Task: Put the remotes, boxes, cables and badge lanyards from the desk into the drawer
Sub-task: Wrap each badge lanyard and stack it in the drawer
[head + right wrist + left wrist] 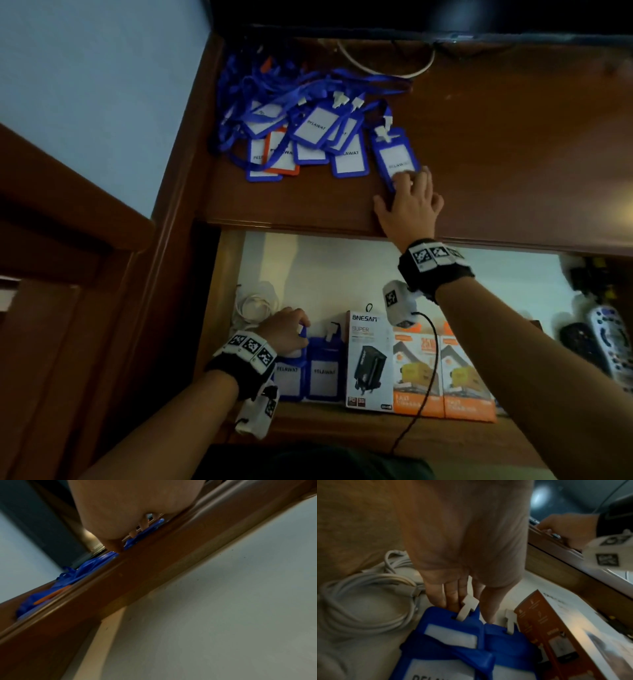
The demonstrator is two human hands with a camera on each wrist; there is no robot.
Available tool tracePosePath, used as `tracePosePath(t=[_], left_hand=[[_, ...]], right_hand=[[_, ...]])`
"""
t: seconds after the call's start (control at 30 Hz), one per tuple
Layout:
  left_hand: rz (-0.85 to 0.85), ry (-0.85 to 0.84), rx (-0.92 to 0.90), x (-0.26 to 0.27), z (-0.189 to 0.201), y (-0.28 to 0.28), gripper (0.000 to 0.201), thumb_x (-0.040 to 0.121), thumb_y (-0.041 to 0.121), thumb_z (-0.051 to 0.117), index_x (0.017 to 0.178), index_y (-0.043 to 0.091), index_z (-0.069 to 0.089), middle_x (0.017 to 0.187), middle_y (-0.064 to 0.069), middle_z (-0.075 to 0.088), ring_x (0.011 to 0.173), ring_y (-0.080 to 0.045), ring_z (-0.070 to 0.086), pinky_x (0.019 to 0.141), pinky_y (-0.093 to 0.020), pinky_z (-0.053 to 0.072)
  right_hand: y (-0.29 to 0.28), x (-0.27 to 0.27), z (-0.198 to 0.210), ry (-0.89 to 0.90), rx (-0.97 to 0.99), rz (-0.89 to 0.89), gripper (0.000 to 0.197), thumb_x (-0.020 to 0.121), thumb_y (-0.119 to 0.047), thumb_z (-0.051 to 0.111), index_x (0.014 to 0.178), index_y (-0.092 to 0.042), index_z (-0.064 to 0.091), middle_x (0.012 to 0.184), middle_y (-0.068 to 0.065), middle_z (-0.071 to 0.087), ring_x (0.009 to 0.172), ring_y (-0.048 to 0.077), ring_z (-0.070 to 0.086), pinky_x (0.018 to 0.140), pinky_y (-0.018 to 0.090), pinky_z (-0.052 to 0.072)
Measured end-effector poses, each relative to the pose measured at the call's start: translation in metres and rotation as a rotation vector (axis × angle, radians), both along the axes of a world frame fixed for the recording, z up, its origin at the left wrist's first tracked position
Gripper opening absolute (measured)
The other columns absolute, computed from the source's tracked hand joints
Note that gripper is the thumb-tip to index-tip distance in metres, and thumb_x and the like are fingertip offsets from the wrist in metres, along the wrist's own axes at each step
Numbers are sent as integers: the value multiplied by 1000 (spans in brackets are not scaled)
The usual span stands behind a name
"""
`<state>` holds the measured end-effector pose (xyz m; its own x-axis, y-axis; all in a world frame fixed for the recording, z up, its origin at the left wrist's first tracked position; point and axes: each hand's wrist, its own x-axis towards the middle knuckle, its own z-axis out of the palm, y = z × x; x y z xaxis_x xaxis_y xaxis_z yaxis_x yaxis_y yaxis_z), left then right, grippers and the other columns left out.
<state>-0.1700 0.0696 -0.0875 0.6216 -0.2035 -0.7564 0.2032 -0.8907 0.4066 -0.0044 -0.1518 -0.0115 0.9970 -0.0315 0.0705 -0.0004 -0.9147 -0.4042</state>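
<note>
Two badge holders already lie in the drawer (267, 260), and from the head view we see our left hand (286, 329) resting on the left one of them (289, 377), beside the second blue holder (324, 373). To their right stand a white charger box (368, 363) and two orange boxes (445, 373), with remotes (606, 339) at the far right and a coiled white cable (253, 305) at the left wall. Up on the tabletop (513, 144) our right hand (409, 202) covers the near end of a lone blue badge holder (394, 154), just right of the lanyard pile (301, 126); another white cable (387, 65) waits at the back.

From the left wrist, our fingers (452, 595) lie straight and close together, tips on the top edge of the blue holder (453, 631) by its white clip (467, 607); they clamp nothing.

From the right wrist, the fingers (113, 545) curl down spread onto the blue holder (145, 532) at the tabletop's edge (154, 561); whether they truly pinch it we cannot tell.

We judge the lanyard step is in hand. Next we likely need to close on that holder, lift it with its trailing strap clear of the pile, and lay it beside the two in the drawer.
</note>
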Motion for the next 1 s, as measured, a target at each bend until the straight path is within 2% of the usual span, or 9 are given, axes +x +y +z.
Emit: tracePosePath(t=[0.1, 0.23, 0.33, 0.5, 0.67, 0.73, 0.83, 0.93, 1.0], left_hand=[[124, -41, -33, 0, -1, -1, 36, 86, 21, 64, 119, 13, 53, 125, -8, 54, 113, -21, 53, 93, -28, 42], [247, -108, -41, 2, 3, -5, 36, 86, 22, 63, 119, 13, 54, 124, -10, 46, 111, -24, 51, 94, -30, 43], [340, -211, -68, 5, 13, -9, 28, 88, 23, 62, 114, 15, 57, 123, -7, 42, 111, -23, 51, 94, -28, 42], [454, -341, -247, 10, 37, -19, 13, 87, 20, 65, 99, 21, 61, 113, -3, 48, 99, -16, 56, 85, -23, 42], [543, -366, -413, 16, 72, -34, 10, 88, 21, 64, 98, 21, 63, 106, 2, 61, 90, -7, 58, 80, -21, 45], [572, -337, -497, 18, 85, -40, 10, 90, 27, 62, 99, 22, 65, 102, 5, 64, 90, -6, 59, 80, -20, 46], [632, -248, -695, 21, 106, -51, 16, 92, 40, 57, 99, 27, 64, 102, 5, 68, 95, -11, 65, 93, -33, 51], [685, -159, -890, 28, 131, -62, 22, 95, 38, 53, 106, 22, 63, 108, -2, 68, 96, -13, 66, 90, -28, 51], [713, -196, -951, 32, 142, -69, 15, 94, 34, 57, 101, 24, 64, 104, -6, 68, 97, -17, 64, 90, -32, 51]], right_hand=[[-6, -16, -5, -43, 11, -47, 40, 90, -42, 58, 110, -9, 51, 136, 22, 39, 126, 37, 42, 99, 50, 32], [-15, -25, 1, -73, 16, -53, 28, 87, -27, 65, 101, -5, 55, 118, 19, 44, 107, 37, 51, 88, 50, 40], [-17, -27, 11, -42, 65, -90, 31, 83, -18, 68, 107, -4, 54, 119, 21, 43, 107, 39, 49, 85, 47, 45], [-16, -45, 27, 102, 40, -170, 70, 67, -18, 76, 128, -10, 43, 125, 22, 37, 107, 41, 41, 86, 44, 39], [-12, -82, 35, 222, 21, -170, 97, 59, -22, 79, 142, -17, 28, 127, 19, 42, 110, 42, 43, 92, 46, 40], [-9, -98, 38, 202, 88, -157, 99, 56, -20, 77, 142, -19, 28, 123, 18, 43, 108, 41, 46, 89, 43, 42], [-3, -121, 48, 148, 213, -111, 97, 53, -19, 77, 140, -23, 32, 119, 12, 45, 104, 37, 51, 82, 36, 44], [5, -141, 57, 94, 301, -7, 91, 53, -21, 74, 135, -24, 37, 119, 6, 46, 103, 29, 52, 75, 28, 41], [8, -152, 62, 62, 318, 50, 87, 53, -25, 69, 135, -21, 39, 119, 6, 47, 100, 27, 53, 73, 26, 40]])
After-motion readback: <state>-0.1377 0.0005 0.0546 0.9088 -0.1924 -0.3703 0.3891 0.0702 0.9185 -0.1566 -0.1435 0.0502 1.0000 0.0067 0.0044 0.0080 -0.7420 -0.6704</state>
